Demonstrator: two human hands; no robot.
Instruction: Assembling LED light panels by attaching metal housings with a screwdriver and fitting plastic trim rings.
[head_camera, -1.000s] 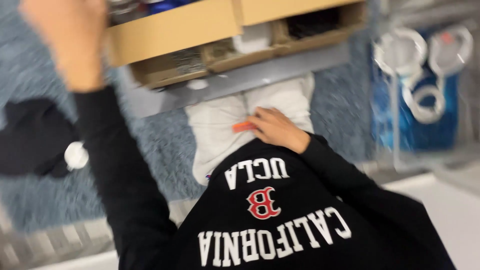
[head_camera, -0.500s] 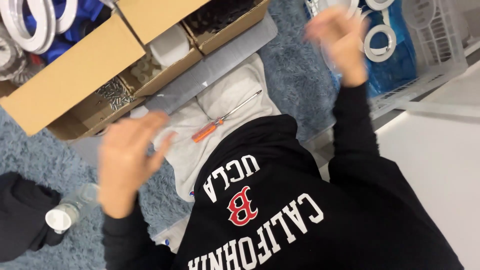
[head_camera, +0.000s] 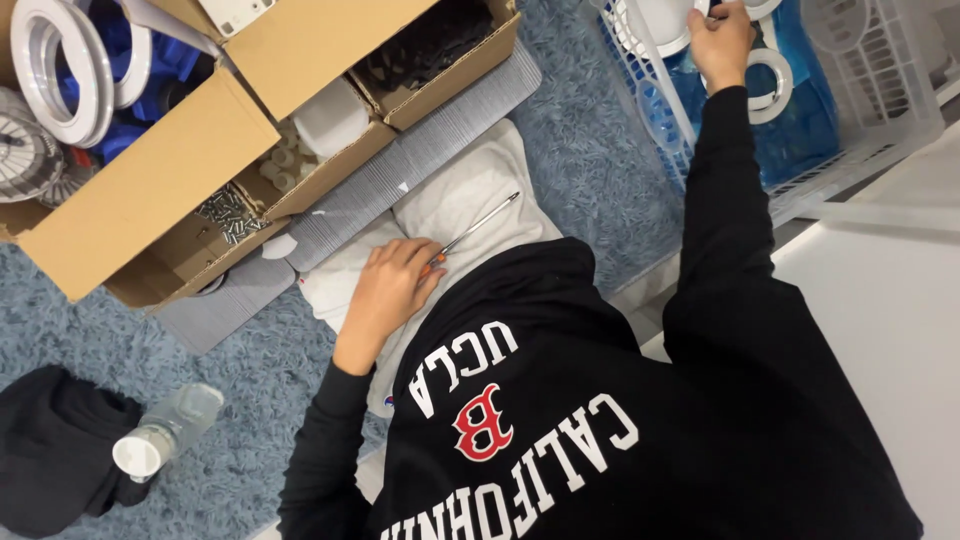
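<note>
Left hand (head_camera: 388, 290) rests palm-down on the lap, over light grey trousers (head_camera: 470, 205); fingers lie close together and curl over the orange handle of a screwdriver (head_camera: 476, 227), covering most of it. Whether they actually clamp the handle cannot be told. The metal shaft sticks out from under the fingertips and lies flat on the trousers, tip pointing away from the body toward a grey mat (head_camera: 400, 165). Right hand (head_camera: 722, 38) is stretched out into a white plastic basket (head_camera: 880, 110), fingers bent and closed around a white ring (head_camera: 772, 88) at the basket's upper edge; the fingertips are partly cut off by the frame. More white rings lie on blue material in the basket. Cardboard boxes (head_camera: 150, 190) with screws and small parts stand just beyond the mat. A clear bottle (head_camera: 165, 432) lies on the blue carpet, beside a black cloth (head_camera: 50, 455).
</note>
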